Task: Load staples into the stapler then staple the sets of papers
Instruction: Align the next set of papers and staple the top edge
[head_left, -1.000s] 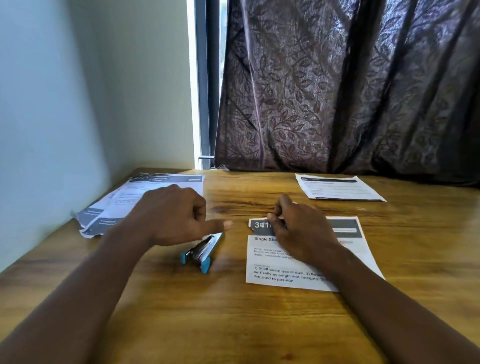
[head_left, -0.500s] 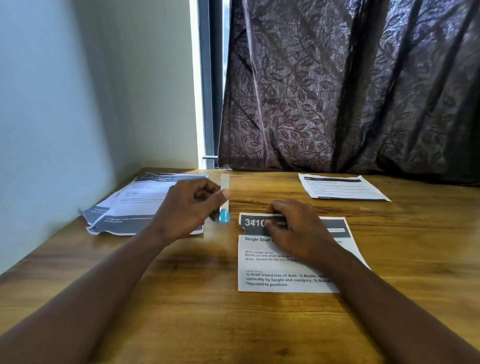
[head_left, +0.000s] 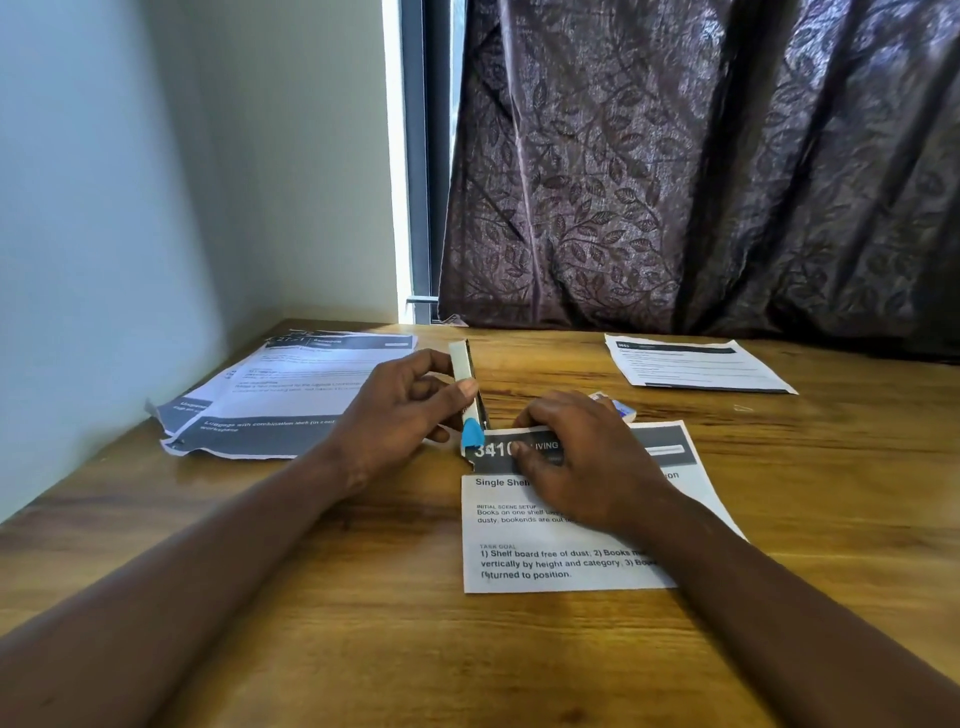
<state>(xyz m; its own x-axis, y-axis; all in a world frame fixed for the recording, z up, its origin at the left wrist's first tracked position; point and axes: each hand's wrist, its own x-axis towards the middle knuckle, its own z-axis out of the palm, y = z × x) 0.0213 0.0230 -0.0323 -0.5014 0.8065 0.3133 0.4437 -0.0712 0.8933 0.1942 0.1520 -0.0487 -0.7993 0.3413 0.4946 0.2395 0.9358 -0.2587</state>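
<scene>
My left hand (head_left: 400, 410) grips a small white and blue stapler (head_left: 467, 395), held almost upright with its blue end down at the top left corner of a printed paper set (head_left: 550, 530). My right hand (head_left: 576, 457) lies on that set's dark header, fingers bent, pinning the sheets to the wooden table (head_left: 363, 597). A small box (head_left: 618, 408), perhaps of staples, peeks out just behind my right hand.
Several printed sheets (head_left: 291, 395) lie fanned out at the left by the wall. Another paper set (head_left: 696, 364) sits at the far right of the table. A dark patterned curtain (head_left: 701, 166) hangs behind the table's back edge.
My left hand picked the stapler up off the table and brought it to the paper's top left corner. My right hand slid the paper slightly left and keeps holding it down.
</scene>
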